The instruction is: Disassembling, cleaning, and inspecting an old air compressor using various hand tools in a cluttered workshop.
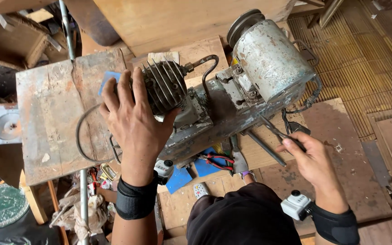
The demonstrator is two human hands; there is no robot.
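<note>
Starting at the left, beside the worn, paint-stained wooden board (51, 113): bracing with the left hand (130, 122), fingers spread wide and lying over the dark, ribbed metal cylinder (166, 86), palm pressing on its near side. Steadying, by the look of it, rather than lifting, the cylinder sitting at the left end of the long grey, paint-chipped metal base (218, 118), on the wooden floor.

Moving rightward, past the pale, scuffed drum-shaped motor (271, 59) mounted on the same base: pinching a thin dark metal tool (273, 131) in the right hand (307, 159), fingers closed narrowly round its near end, tip pointing up at the base's lower edge under the motor. Probably working at a fastening there; calling for a firm hold on the cylinder and a careful, straight seating of the tip.

Lying below the base, red-handled pliers (216, 159), untouched.

Hard to make out: the tool's tip against the grey metal, and whatever it is meeting. Hiding under the left palm: the cylinder's near face.
</note>
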